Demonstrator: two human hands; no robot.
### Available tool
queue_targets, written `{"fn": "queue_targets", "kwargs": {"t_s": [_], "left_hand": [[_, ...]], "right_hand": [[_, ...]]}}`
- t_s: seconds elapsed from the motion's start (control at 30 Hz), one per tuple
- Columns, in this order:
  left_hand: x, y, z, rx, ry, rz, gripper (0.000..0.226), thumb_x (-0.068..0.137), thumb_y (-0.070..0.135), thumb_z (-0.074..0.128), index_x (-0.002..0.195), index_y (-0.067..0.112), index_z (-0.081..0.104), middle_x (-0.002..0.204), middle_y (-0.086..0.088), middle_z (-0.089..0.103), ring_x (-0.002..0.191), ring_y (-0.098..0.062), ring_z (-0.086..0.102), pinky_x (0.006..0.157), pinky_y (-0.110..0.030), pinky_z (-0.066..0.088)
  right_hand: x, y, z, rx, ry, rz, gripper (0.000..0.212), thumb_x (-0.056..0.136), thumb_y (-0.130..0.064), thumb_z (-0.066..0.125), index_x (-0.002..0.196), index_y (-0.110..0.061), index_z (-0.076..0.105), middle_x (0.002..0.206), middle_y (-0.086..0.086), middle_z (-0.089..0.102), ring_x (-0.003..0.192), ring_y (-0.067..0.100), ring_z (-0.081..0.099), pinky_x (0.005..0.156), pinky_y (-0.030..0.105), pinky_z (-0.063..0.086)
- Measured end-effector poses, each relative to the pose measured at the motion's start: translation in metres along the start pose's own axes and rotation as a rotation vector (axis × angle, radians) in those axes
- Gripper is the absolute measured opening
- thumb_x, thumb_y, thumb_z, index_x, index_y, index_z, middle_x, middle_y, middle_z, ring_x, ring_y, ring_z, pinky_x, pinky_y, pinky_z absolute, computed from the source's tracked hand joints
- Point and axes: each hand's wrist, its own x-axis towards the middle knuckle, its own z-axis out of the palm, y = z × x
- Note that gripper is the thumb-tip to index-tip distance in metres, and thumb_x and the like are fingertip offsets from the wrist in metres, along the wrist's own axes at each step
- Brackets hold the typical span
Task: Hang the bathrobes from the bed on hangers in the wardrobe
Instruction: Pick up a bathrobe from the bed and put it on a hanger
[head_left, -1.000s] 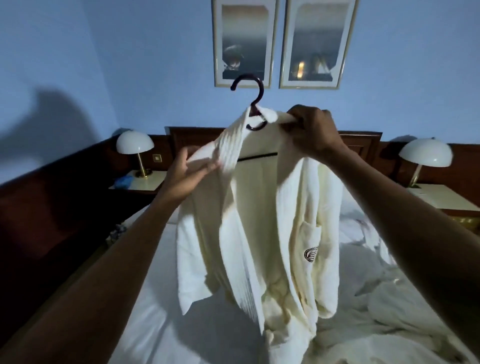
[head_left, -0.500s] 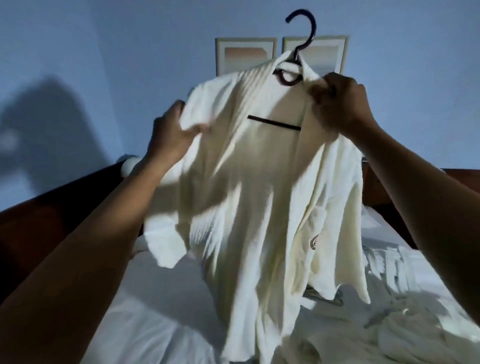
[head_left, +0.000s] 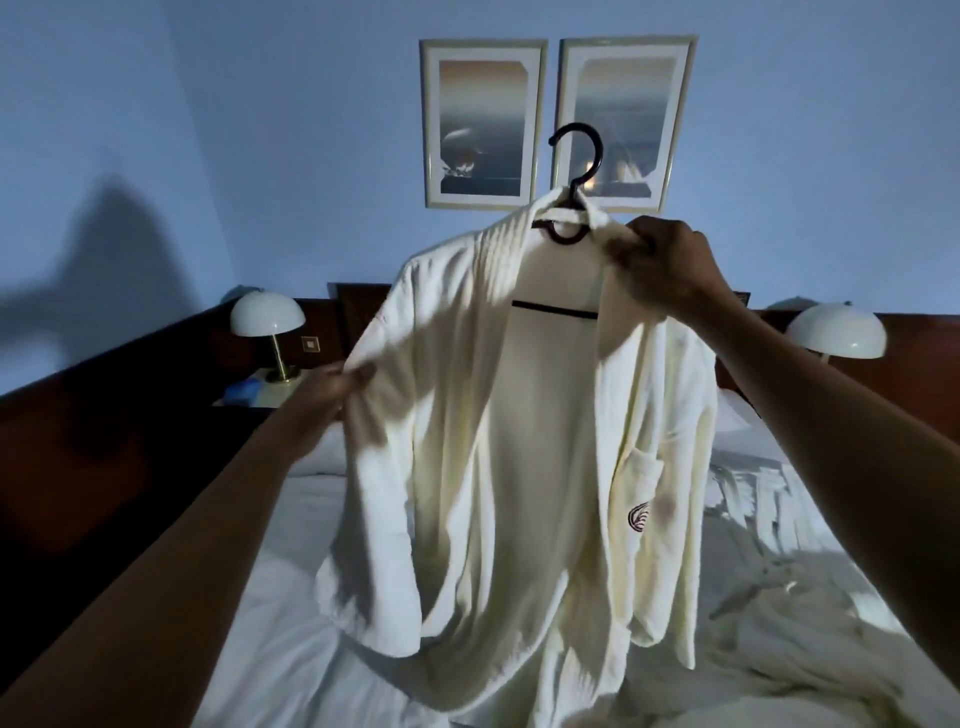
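Frame centre: right hand (head_left: 670, 270) pinches the bathrobe (head_left: 519, 415) collar beside its hanger (head_left: 599, 153); left hand (head_left: 337, 387) grips the shoulder edge, over the bed (head_left: 291, 519).

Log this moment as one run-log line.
phase: bathrobe draped on hanger, held up over bed | left hand: pinches bathrobe sleeve | right hand: grips collar by hanger hook | wardrobe: not in view

The shoulders of the hanger (head_left: 574, 188) are covered by the bathrobe (head_left: 519, 441); only its hook and crossbar are seen. The bathrobe's hem is cut off by the lower edge. The stem of the lamp (head_left: 836, 332) at the right is masked by the right forearm (head_left: 810, 415). The emblem (head_left: 639, 517) on the pocket cannot be read.
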Motion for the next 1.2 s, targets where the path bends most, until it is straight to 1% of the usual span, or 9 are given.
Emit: {"fn": "queue_targets", "kwargs": {"t_s": [0.1, 0.23, 0.33, 0.47, 0.6, 0.67, 0.8, 0.97, 1.2], "left_hand": [[-0.010, -0.019, 0.029, -0.242, -0.132, 0.007, 0.053, 0.093, 0.035, 0.068, 0.136, 0.006, 0.057, 0.130, -0.022, 0.066, 0.112, -0.034, 0.069, 0.089, -0.046, 0.060], [-0.019, -0.035, 0.072, 0.034, -0.125, 0.143, 0.073, 0.083, 0.044, 0.080, 0.146, 0.033, 0.045, 0.143, 0.004, 0.060, 0.128, -0.011, 0.059, 0.103, -0.033, 0.050], [-0.029, -0.033, 0.120, 0.155, -0.148, 0.159, 0.107, 0.074, 0.049, 0.088, 0.158, 0.035, 0.024, 0.153, 0.023, 0.041, 0.136, 0.003, 0.044, 0.112, -0.025, 0.036], [-0.042, -0.020, 0.194, 0.214, -0.065, 0.139, 0.133, 0.057, 0.048, 0.097, 0.159, 0.029, 0.014, 0.146, 0.024, 0.032, 0.134, 0.002, 0.032, 0.110, -0.024, 0.030], [-0.041, -0.006, 0.255, 0.184, 0.024, 0.163, 0.147, 0.039, 0.063, 0.096, 0.156, 0.030, 0.014, 0.159, 0.009, 0.036, 0.145, -0.013, 0.035, 0.120, -0.036, 0.032], [-0.040, -0.002, 0.282, 0.222, 0.081, 0.194, 0.143, 0.047, 0.057, 0.095, 0.159, 0.024, 0.012, 0.159, 0.002, 0.039, 0.144, -0.018, 0.040, 0.119, -0.037, 0.035], [-0.039, -0.002, 0.301, 0.282, 0.298, 0.233, 0.097, 0.075, 0.019, 0.082, 0.156, 0.013, 0.030, 0.128, -0.011, 0.068, 0.113, -0.039, 0.065, 0.097, -0.042, 0.052], [-0.049, -0.016, 0.268, 0.382, 0.284, 0.295, 0.071, 0.081, 0.014, 0.070, 0.147, 0.020, 0.043, 0.124, -0.007, 0.071, 0.107, -0.039, 0.066, 0.094, -0.043, 0.053], [-0.070, -0.023, 0.170, 0.374, 0.451, 0.292, 0.079, 0.088, 0.018, 0.072, 0.155, 0.025, 0.030, 0.127, -0.011, 0.068, 0.111, -0.034, 0.067, 0.094, -0.037, 0.054]], "right_hand": [[-0.004, 0.005, -0.002, 0.072, 0.000, 0.019, 0.029, 0.095, -0.041, 0.055, 0.079, -0.017, 0.059, 0.071, -0.001, 0.057, 0.080, 0.029, 0.057, 0.060, 0.033, 0.038], [-0.007, 0.005, -0.011, 0.146, 0.001, 0.009, 0.038, 0.095, -0.047, 0.055, 0.081, -0.012, 0.060, 0.073, 0.005, 0.059, 0.075, 0.023, 0.055, 0.059, 0.029, 0.039], [-0.009, 0.003, -0.013, 0.183, -0.003, 0.044, 0.042, 0.094, -0.050, 0.055, 0.084, -0.010, 0.062, 0.075, 0.004, 0.059, 0.072, 0.020, 0.054, 0.059, 0.030, 0.040], [-0.014, 0.010, -0.012, 0.199, -0.050, 0.065, 0.038, 0.093, -0.045, 0.056, 0.088, -0.009, 0.064, 0.082, 0.010, 0.064, 0.074, 0.019, 0.055, 0.061, 0.030, 0.041], [-0.024, 0.024, -0.011, 0.223, -0.087, 0.091, 0.039, 0.094, -0.044, 0.057, 0.085, -0.006, 0.062, 0.075, 0.004, 0.058, 0.070, 0.016, 0.051, 0.059, 0.030, 0.038], [-0.028, 0.034, -0.009, 0.244, -0.095, 0.121, 0.040, 0.093, -0.045, 0.057, 0.082, -0.006, 0.060, 0.071, 0.000, 0.054, 0.067, 0.015, 0.049, 0.059, 0.031, 0.037], [-0.037, 0.058, -0.007, 0.216, -0.076, 0.154, 0.040, 0.093, -0.041, 0.057, 0.077, -0.005, 0.054, 0.067, 0.001, 0.050, 0.066, 0.016, 0.047, 0.057, 0.031, 0.035], [-0.049, 0.070, 0.008, 0.174, -0.066, 0.220, 0.037, 0.094, -0.039, 0.057, 0.079, -0.004, 0.057, 0.067, 0.001, 0.051, 0.065, 0.016, 0.047, 0.054, 0.028, 0.035], [-0.049, 0.007, 0.058, 0.201, -0.124, 0.204, 0.036, 0.093, -0.035, 0.057, 0.070, -0.009, 0.048, 0.064, -0.001, 0.048, 0.067, 0.018, 0.047, 0.056, 0.030, 0.037]]}}
